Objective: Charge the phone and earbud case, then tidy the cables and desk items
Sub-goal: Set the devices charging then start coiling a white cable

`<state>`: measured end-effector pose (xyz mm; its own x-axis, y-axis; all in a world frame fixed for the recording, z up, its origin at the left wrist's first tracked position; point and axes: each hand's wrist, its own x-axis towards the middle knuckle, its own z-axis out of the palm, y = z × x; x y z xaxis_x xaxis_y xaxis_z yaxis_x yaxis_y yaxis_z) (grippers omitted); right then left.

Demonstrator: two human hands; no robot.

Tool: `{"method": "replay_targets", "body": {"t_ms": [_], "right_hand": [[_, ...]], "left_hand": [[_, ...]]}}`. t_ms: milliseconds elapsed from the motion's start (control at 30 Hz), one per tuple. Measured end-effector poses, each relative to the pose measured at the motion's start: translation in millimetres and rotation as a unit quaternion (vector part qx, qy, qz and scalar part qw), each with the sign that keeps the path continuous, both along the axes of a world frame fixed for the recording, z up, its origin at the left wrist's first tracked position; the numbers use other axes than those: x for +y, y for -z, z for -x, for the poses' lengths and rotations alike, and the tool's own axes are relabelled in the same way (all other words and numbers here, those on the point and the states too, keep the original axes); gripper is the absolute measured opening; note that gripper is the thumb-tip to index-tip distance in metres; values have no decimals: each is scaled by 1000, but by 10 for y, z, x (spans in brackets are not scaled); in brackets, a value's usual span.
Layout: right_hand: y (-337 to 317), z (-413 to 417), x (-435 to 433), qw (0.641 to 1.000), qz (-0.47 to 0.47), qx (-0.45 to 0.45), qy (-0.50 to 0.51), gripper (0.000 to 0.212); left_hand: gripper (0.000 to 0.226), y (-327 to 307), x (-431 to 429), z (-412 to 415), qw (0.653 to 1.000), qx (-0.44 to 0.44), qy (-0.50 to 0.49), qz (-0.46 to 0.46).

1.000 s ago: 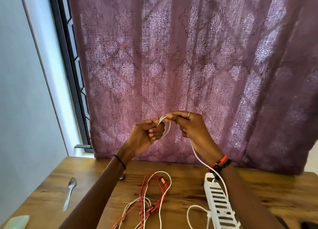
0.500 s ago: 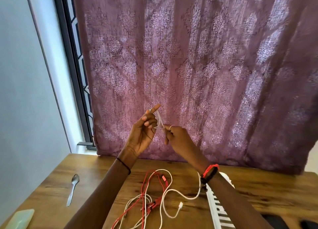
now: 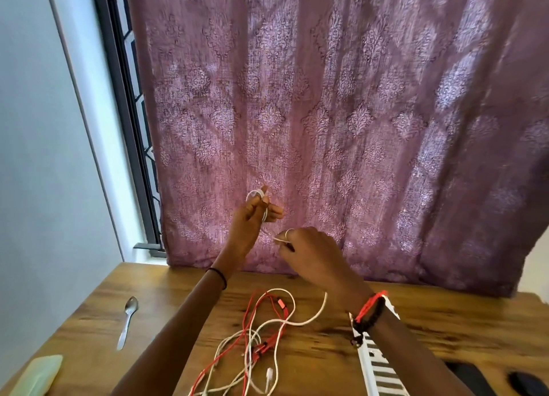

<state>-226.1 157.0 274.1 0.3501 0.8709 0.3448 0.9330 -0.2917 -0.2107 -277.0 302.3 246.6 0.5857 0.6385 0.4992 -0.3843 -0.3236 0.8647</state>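
My left hand (image 3: 252,217) is raised in front of the curtain with a small coil of white cable (image 3: 264,208) looped around its fingers. Just below and to the right, my right hand (image 3: 309,250) pinches the same cable, which trails down under my right wrist to the wooden desk (image 3: 445,321). There it joins a loose tangle of red and white cables (image 3: 261,339). A white power strip (image 3: 377,363) lies partly under my right forearm. Two dark objects (image 3: 475,378) sit at the bottom right edge, too cropped to identify.
A metal spoon (image 3: 127,321) lies on the desk's left side. A pale green flat object (image 3: 35,375) sits at the bottom left corner. A purple patterned curtain (image 3: 326,113) hangs behind the desk, with a window frame (image 3: 124,113) and wall to the left.
My right hand dropped from level with the left hand to below it, drawing cable along. The coil on my left fingers grew and the slack on the desk shortened.
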Motion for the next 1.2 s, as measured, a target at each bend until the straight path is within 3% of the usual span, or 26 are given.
{"method": "replay_targets", "body": {"t_ms": [67,167,233,433,567,700,933,1067,1200], "right_hand": [[-39,-39,-19,1000,-12,17,4,26],[-106,-150,-17,999,-21,24,3,19],[-152,-231,-26,999,-14,33,-6,14],[-241,-462,0,992,-57,102,-54,18],[-239,-523,10,968,-152,181,-83,19],[-160,-598,62,940,-231,240,-72,15],[225,-331,300,901,-295,316,-29,18],[471,-72,385,948,-237,211,-12,24],[606,130,471,987,-122,98,37,33]], "left_hand": [[27,63,41,12,993,64,-32,-93],[26,174,89,59,951,188,-51,-238],[20,192,72,101,939,226,-30,-258],[26,79,93,281,969,150,180,-82],[33,111,147,394,934,94,337,72],[43,215,148,474,886,13,412,212],[46,206,135,463,818,-134,433,354],[40,225,185,417,841,-163,348,381],[39,276,178,374,855,-165,303,386]]}}
